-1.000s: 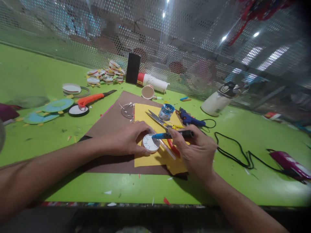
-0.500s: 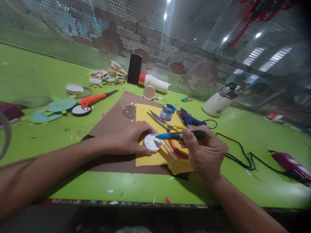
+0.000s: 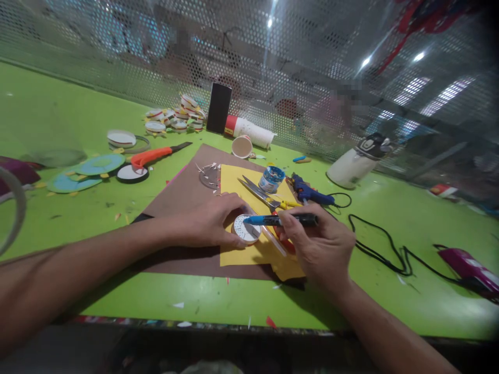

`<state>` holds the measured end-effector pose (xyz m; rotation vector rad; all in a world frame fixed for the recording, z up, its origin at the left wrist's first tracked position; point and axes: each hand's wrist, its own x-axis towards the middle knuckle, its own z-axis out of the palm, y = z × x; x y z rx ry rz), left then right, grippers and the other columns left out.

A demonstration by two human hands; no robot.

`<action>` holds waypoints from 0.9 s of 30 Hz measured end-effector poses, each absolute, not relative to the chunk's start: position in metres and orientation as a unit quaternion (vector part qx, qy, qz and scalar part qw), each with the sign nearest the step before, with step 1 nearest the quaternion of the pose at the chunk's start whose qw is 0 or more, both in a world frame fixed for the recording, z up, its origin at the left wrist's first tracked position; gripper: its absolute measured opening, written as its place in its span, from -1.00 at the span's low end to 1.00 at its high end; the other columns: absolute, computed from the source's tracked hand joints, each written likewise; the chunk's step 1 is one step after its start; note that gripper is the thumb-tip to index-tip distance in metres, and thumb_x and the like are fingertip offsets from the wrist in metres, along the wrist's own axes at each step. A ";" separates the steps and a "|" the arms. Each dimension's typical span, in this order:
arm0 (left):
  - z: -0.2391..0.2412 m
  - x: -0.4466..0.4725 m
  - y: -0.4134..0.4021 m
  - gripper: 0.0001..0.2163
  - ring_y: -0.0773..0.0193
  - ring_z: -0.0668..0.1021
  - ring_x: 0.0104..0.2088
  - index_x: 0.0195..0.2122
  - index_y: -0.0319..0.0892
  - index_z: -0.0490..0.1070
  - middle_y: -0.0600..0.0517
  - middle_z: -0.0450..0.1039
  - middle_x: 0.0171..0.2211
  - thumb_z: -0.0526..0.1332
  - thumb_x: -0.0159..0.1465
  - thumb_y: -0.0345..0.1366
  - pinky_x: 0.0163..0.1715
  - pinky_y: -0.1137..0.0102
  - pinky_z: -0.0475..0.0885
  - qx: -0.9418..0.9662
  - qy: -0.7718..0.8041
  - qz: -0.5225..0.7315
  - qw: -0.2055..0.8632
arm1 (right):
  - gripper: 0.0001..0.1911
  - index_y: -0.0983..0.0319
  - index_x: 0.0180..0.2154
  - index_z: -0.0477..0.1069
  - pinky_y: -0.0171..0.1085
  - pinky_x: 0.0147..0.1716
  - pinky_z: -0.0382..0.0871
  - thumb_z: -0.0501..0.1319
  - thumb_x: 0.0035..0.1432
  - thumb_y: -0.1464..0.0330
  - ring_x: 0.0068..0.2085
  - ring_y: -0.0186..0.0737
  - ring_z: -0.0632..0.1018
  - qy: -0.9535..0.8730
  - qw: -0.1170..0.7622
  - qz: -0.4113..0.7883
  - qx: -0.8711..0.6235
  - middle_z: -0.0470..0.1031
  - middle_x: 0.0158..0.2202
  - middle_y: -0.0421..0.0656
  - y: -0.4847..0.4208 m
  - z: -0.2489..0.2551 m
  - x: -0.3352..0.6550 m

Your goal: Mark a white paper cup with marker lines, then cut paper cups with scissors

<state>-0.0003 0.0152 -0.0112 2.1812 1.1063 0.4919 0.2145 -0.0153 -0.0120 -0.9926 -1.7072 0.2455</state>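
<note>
My left hand (image 3: 218,221) grips a small round white disc (image 3: 249,234) by its left edge, thumb on the near side. Dark lines divide the disc's top, and small dots cover part of it. In my right hand (image 3: 319,241) is a blue-and-black marker pen (image 3: 273,220), its blue tip end over the disc's upper face; contact cannot be made out. Yellow paper (image 3: 234,257) lies under the disc, on top of brown sheets (image 3: 175,197). Beside the pen are open scissors (image 3: 261,193) and a clear stick (image 3: 275,240).
A glitter jar (image 3: 272,180) and a blue glue gun (image 3: 312,192) with black cord lie beyond my right hand. An orange-handled cutter (image 3: 156,155), blue paper discs (image 3: 99,164), stacked paper cups (image 3: 253,133), a phone (image 3: 219,108) and a white kettle-like container (image 3: 351,166) stand farther off.
My right hand has moved left with the marker pen, so its tip sits farther left over the disc. My left hand keeps its hold on the disc.
</note>
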 end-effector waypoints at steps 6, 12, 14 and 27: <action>-0.011 0.001 0.015 -0.58 0.07 0.47 -0.06 -0.02 -0.15 0.41 -0.05 0.46 -0.06 0.35 0.14 -0.11 -0.09 0.24 0.37 0.829 0.421 0.187 0.318 | -0.90 0.20 -0.38 0.51 -0.37 -0.62 0.38 0.37 0.13 0.33 -0.60 -0.35 0.48 -0.725 0.535 0.101 -0.423 0.50 -0.58 -0.27 -0.015 -0.011 0.214; -0.017 0.000 0.018 -0.58 0.09 0.47 -0.09 -0.03 -0.13 0.40 -0.03 0.46 -0.08 0.35 0.13 -0.10 -0.12 0.27 0.37 0.833 0.410 0.203 0.312 | -0.88 0.21 -0.45 0.49 -0.39 -0.58 0.35 0.35 0.14 0.40 -0.59 -0.39 0.48 -0.773 0.492 0.045 -0.397 0.49 -0.59 -0.31 -0.017 -0.002 0.211; -0.016 0.000 0.018 -0.59 0.09 0.46 -0.10 -0.04 -0.13 0.40 -0.04 0.45 -0.08 0.34 0.13 -0.08 -0.13 0.27 0.37 0.832 0.413 0.198 0.312 | -0.89 0.21 -0.42 0.50 -0.38 -0.56 0.37 0.36 0.15 0.38 -0.58 -0.37 0.50 -0.766 0.500 0.048 -0.402 0.51 -0.57 -0.29 -0.019 -0.002 0.213; -0.012 0.001 0.016 -0.58 0.10 0.47 -0.14 -0.05 -0.13 0.43 -0.03 0.47 -0.12 0.32 0.15 0.00 -0.17 0.28 0.37 0.832 0.422 0.186 0.309 | -0.91 0.19 -0.39 0.53 -0.35 -0.57 0.42 0.35 0.16 0.33 -0.55 -0.32 0.55 -0.722 0.545 0.059 -0.422 0.57 -0.50 -0.25 -0.017 -0.004 0.217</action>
